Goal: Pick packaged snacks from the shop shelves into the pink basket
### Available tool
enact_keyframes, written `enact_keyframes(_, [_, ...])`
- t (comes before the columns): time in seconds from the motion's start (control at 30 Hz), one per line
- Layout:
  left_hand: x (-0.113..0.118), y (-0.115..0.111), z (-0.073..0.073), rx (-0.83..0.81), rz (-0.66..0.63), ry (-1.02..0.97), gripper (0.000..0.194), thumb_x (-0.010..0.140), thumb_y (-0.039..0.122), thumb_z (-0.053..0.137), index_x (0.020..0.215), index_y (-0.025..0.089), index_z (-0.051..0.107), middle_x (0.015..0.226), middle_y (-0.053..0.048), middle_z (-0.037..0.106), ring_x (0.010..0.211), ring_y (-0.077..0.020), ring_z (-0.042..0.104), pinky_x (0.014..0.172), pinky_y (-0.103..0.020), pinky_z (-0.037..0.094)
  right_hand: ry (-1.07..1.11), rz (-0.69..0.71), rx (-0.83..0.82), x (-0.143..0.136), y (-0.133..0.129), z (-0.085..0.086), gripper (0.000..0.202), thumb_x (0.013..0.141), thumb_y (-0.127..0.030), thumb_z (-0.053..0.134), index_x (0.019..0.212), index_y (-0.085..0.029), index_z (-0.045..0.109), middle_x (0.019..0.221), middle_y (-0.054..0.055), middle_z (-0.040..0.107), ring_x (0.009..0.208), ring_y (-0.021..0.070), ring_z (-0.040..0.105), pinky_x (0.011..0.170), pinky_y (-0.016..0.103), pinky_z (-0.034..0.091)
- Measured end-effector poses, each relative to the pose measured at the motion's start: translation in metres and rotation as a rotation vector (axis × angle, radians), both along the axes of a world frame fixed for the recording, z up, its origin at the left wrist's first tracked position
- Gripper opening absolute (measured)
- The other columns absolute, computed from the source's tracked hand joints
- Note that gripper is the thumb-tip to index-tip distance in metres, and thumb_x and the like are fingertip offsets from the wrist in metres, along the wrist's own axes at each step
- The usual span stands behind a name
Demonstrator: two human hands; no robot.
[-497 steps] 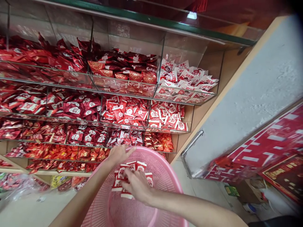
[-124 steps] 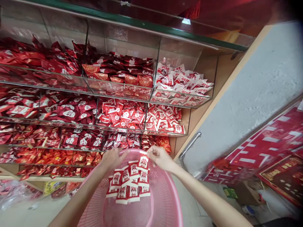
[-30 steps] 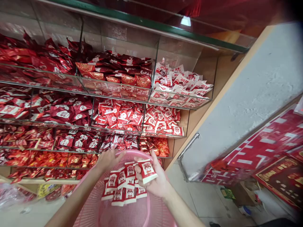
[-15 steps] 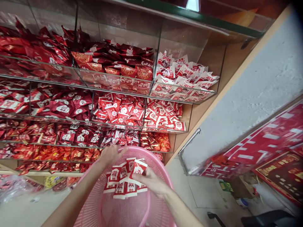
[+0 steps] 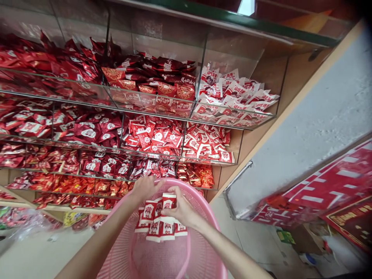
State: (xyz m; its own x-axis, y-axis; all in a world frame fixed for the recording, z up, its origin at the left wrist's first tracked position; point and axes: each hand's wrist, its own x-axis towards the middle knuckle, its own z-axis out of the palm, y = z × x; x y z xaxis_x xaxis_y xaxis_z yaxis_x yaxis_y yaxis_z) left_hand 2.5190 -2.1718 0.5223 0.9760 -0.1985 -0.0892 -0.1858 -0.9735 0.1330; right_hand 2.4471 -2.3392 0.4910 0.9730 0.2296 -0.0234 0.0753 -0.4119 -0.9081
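My left hand is closed over the far rim of a pink plastic basket, with its fingertips partly hidden. Inside the basket, my right hand pinches a small red-and-white wrapped candy packet between thumb and fingers. Several matching candy packets lie bunched just below and beside it on the basket's floor. The rest of the basket floor shows as pink mesh with a round ridge.
In front rises a display shelf with clear-walled compartments of red packets and white-and-red packets. A grey wall stands at right, with red printed sheets leaning by it. A plastic bag lies at lower left.
My right hand has turned more upright and the pinched packet has shifted down towards the others. My left hand stays on the rim. The whole view has slid slightly.
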Motion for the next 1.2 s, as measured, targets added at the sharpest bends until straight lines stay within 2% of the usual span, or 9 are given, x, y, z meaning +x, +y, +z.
enact_keyframes(0.1, [0.002, -0.001, 0.000, -0.016, -0.018, -0.009, 0.077, 0.084, 0.066, 0.014, 0.101, 0.011, 0.065, 0.098, -0.020, 0.069, 0.097, -0.0333, 0.064, 0.083, -0.044, 0.046, -0.075, 0.094, -0.154, 0.009, 0.016, 0.009, 0.039, 0.067, -0.031, 0.073, 0.097, -0.023, 0.049, 0.093, -0.001, 0.058, 0.082, 0.0185, 0.055, 0.073, 0.031, 0.043])
enact_keyframes(0.2, [0.004, -0.001, -0.001, -0.010, -0.050, -0.004, 0.076, 0.085, 0.066, 0.014, 0.099, 0.011, 0.065, 0.097, -0.020, 0.069, 0.097, -0.0323, 0.064, 0.084, -0.042, 0.046, -0.169, 0.169, -0.200, 0.017, 0.030, 0.010, 0.029, 0.069, -0.027, 0.071, 0.089, -0.021, 0.051, 0.096, 0.002, 0.060, 0.088, 0.0198, 0.055, 0.077, 0.032, 0.042])
enact_keyframes(0.43, [0.005, 0.000, 0.002, -0.009, -0.018, 0.007, 0.077, 0.085, 0.066, 0.014, 0.095, 0.011, 0.066, 0.096, -0.020, 0.070, 0.099, -0.0331, 0.063, 0.085, -0.042, 0.045, -0.223, 0.153, -0.220, 0.023, 0.043, 0.000, 0.026, 0.078, -0.033, 0.062, 0.098, -0.020, 0.052, 0.105, 0.006, 0.061, 0.096, 0.0223, 0.059, 0.081, 0.034, 0.045])
enact_keyframes(0.67, [0.003, -0.002, 0.002, 0.012, 0.006, 0.017, 0.076, 0.085, 0.066, 0.015, 0.097, 0.012, 0.066, 0.096, -0.019, 0.070, 0.099, -0.0311, 0.063, 0.085, -0.040, 0.045, -0.299, 0.152, -0.447, 0.020, 0.040, -0.006, 0.037, 0.082, -0.036, 0.057, 0.114, -0.021, 0.047, 0.114, 0.009, 0.059, 0.098, 0.0276, 0.061, 0.075, 0.038, 0.048])
enact_keyframes(0.87, [0.000, -0.002, 0.003, 0.014, -0.015, 0.031, 0.066, 0.084, 0.066, 0.028, 0.104, 0.016, 0.066, 0.101, -0.018, 0.068, 0.102, -0.0301, 0.060, 0.086, -0.038, 0.043, -0.343, 0.184, -0.560, 0.020, 0.030, -0.005, 0.050, 0.083, -0.040, 0.055, 0.129, -0.027, 0.038, 0.126, 0.010, 0.048, 0.085, 0.0253, 0.064, 0.068, 0.039, 0.050])
enact_keyframes(1.03, [-0.001, -0.004, 0.003, 0.040, -0.019, 0.034, 0.066, 0.084, 0.066, 0.027, 0.105, 0.016, 0.065, 0.100, -0.017, 0.068, 0.101, -0.0296, 0.061, 0.086, -0.038, 0.043, -0.324, 0.238, -0.617, 0.015, 0.023, -0.002, 0.049, 0.078, -0.044, 0.061, 0.121, -0.024, 0.045, 0.118, 0.009, 0.049, 0.083, 0.0250, 0.063, 0.068, 0.039, 0.050])
enact_keyframes(1.2, [-0.002, -0.009, 0.004, 0.056, -0.023, 0.008, 0.068, 0.084, 0.066, 0.024, 0.105, 0.015, 0.065, 0.100, -0.018, 0.069, 0.100, -0.0303, 0.062, 0.085, -0.039, 0.044, -0.293, 0.240, -0.680, 0.011, 0.021, -0.008, 0.035, 0.078, -0.034, 0.062, 0.108, -0.022, 0.050, 0.115, 0.008, 0.050, 0.080, 0.0208, 0.062, 0.070, 0.036, 0.049])
